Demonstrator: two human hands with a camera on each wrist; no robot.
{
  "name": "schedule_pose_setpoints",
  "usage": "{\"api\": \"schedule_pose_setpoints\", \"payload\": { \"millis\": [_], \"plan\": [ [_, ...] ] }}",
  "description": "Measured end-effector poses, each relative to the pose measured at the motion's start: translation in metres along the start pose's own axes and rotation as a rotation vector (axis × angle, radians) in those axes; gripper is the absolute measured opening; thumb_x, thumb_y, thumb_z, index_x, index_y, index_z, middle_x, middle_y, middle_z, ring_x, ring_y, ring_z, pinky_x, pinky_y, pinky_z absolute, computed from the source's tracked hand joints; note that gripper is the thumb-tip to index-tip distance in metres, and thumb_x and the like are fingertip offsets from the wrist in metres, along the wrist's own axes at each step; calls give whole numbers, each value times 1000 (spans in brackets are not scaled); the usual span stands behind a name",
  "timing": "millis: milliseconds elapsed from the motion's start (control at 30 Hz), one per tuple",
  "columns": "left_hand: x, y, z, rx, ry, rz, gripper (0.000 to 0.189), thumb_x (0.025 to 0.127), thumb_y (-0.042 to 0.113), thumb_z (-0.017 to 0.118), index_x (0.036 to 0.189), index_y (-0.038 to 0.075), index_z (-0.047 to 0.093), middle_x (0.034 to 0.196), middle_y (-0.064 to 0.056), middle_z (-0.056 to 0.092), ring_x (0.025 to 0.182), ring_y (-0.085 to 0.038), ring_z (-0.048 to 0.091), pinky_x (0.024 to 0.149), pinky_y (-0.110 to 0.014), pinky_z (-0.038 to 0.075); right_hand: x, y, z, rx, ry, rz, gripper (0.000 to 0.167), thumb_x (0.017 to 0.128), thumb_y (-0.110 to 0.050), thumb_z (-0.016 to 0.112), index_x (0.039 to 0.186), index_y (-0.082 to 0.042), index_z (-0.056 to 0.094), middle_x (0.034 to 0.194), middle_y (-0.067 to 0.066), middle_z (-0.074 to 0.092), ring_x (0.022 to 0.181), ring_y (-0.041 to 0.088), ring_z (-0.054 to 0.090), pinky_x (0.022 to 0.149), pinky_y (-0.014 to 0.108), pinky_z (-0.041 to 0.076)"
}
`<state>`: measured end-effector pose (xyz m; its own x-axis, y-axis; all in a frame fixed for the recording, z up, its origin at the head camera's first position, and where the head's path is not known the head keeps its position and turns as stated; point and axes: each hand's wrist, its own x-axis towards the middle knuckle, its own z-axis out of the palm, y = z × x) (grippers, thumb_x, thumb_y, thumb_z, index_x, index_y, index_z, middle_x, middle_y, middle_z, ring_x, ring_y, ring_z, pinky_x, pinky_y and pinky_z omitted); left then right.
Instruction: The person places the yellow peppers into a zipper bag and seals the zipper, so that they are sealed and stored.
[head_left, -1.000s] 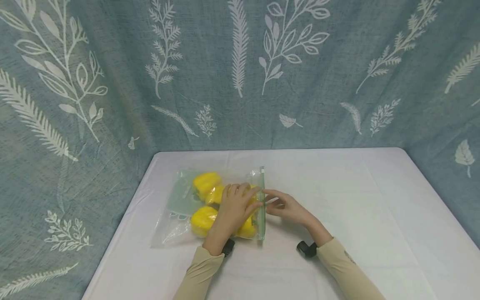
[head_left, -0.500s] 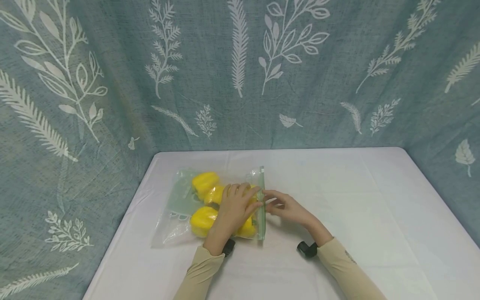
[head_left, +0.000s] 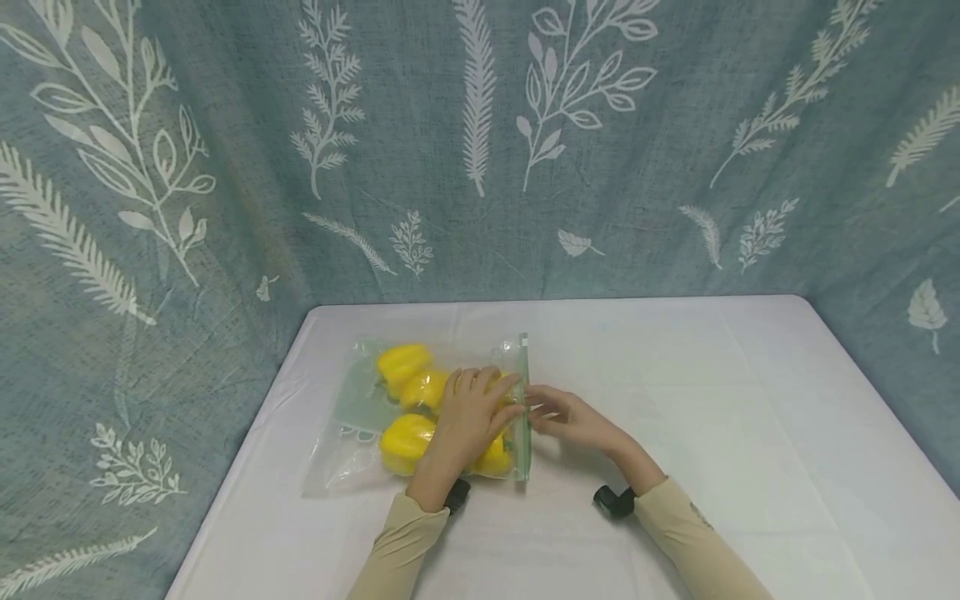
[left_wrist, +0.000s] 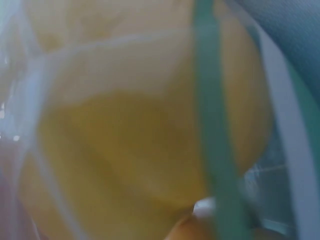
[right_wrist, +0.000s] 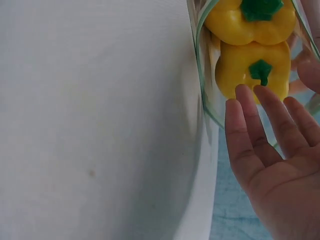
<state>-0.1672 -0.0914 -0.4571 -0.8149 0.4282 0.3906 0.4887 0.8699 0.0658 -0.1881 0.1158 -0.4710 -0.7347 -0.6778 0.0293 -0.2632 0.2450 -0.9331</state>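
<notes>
A clear zip bag (head_left: 352,450) with a green-edged mouth lies on its side, holding several yellow bell peppers (head_left: 406,442). My left hand (head_left: 471,412) is over the mouth end and grips the bag's film, its thumb and index finger at the green edge. At the mouth is my right hand (head_left: 572,419), its nearly straight fingers pointing into the opening. In the right wrist view, the fingertips (right_wrist: 241,92) overlap the lower of two peppers with green stems; contact is unclear. A blurred pepper (left_wrist: 115,150) and green strip (left_wrist: 212,120) fill the left wrist view.
A white cloth-covered table (head_left: 697,417) extends to the right of the bag. Its back edge meets a blue-green leaf-patterned curtain (head_left: 480,150), which also hangs at both sides. A black wrist camera (head_left: 613,501) sits under my right wrist.
The two far peppers have shifted slightly left inside the bag. My right hand has moved very slightly toward the mouth. The left hand stays put.
</notes>
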Motion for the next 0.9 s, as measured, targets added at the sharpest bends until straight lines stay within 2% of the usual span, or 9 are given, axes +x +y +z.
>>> {"api": "schedule_pose_setpoints", "payload": {
  "millis": [133, 333, 767, 900],
  "plan": [
    [0, -1, -1, -7, -3, -4, 48, 89, 53, 46, 129, 28, 49, 122, -5, 53, 111, -27, 47, 103, -49, 31, 4, 14, 2, 20, 0, -10, 53, 92, -9, 56, 140, -2, 35, 137, 19, 43, 116, 35, 51, 95, 43, 45],
    [-1, -1, -1, -12, -6, -7, 48, 89, 53, 47, 130, 28, 49, 122, -5, 52, 112, -27, 47, 103, -49, 30, 4, 18, 2, 33, 3, -13, 50, 92, -16, 58, 137, -6, 40, 138, 14, 45, 116, 32, 51, 95, 41, 45],
    [-2, 0, -1, -19, -32, -20, 49, 90, 56, 42, 131, 29, 47, 126, -4, 52, 115, -26, 45, 104, -50, 29, 2, 19, 2, 20, -17, -20, 46, 92, -15, 58, 135, -6, 43, 137, 13, 46, 116, 30, 52, 95, 39, 45],
    [-2, 1, -1, -14, -31, -17, 50, 90, 56, 43, 131, 28, 48, 126, -4, 52, 114, -26, 46, 104, -50, 29, 1, 11, 2, 35, -21, -26, 45, 92, -8, 56, 135, -2, 42, 137, 17, 45, 116, 35, 51, 96, 43, 44]
  ]
}}
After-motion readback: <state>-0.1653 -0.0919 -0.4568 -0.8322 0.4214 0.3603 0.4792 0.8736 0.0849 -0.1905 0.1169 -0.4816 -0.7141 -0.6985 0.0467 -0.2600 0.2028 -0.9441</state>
